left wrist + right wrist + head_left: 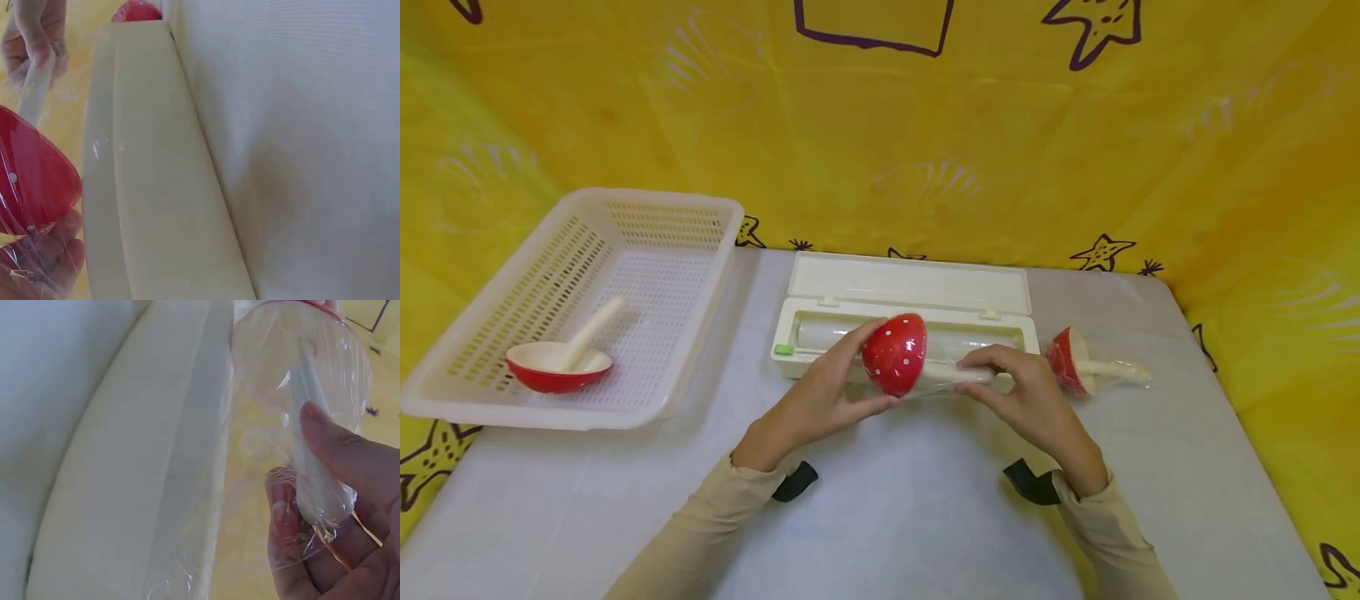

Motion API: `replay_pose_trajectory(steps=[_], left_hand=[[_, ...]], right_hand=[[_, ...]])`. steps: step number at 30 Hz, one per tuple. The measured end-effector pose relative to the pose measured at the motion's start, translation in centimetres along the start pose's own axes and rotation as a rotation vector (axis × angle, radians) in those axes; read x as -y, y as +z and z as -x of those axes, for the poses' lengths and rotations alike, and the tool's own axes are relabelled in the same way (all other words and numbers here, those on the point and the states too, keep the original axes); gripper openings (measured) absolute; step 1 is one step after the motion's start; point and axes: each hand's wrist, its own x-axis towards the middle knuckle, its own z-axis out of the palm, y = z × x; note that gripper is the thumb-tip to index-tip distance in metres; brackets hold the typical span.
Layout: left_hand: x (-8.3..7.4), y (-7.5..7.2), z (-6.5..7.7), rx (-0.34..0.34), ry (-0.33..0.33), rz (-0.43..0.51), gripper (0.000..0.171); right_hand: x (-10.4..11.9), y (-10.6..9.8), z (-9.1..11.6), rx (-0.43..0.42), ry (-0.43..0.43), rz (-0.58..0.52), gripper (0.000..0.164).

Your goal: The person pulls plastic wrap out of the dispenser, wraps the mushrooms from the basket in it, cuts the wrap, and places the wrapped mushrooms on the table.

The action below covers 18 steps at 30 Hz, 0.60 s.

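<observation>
Both hands hold a ladle [895, 357] with a red, white-dotted bowl and a white handle, just over the front of a cling film dispenser [880, 304]. My left hand [820, 396] grips the bowl between thumb and fingers. The handle is pinched by my right hand [1033, 396]. Clear cling film [262, 450] covers the bowl and handle in the right wrist view, hanging loosely in wrinkles around the handle's end. Through the film in the left wrist view, fingertips [65, 240] press against the red bowl.
The dispenser's lid [910, 282] stands open behind a film roll [820, 332]. Another film-wrapped ladle [1063, 360] lies to the right. At left, a white plastic basket [700, 350] holds an unwrapped ladle [557, 382]. A yellow patterned cloth [850, 125] hangs behind the table.
</observation>
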Motion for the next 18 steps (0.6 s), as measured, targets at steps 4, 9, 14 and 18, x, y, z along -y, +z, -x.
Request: replay_pose_trajectory(steps=[4,9,14,18], left_hand=[[-0.1,-0.3,-0.5,-0.014,-0.053,0.018,0.093],[-0.3,-0.9,-1.3,-0.05,-0.099,0.029,0.089],[-0.2,-1.4,-2.2,-0.082,-0.075,0.017,0.082],[-0.1,-1.8,-2.7,-0.106,-0.058,0.001,0.081]], right_hand=[[0.1,-0.2,-0.5,-0.02,-0.014,0.001,0.032],[0.3,-0.3,-1.4,-0.07,-0.035,0.005,0.031],[0.6,-0.2,-2.3,-0.109,-0.036,-0.02,0.029],[0.7,-0.2,-2.9,-0.118,-0.02,-0.042,0.028]])
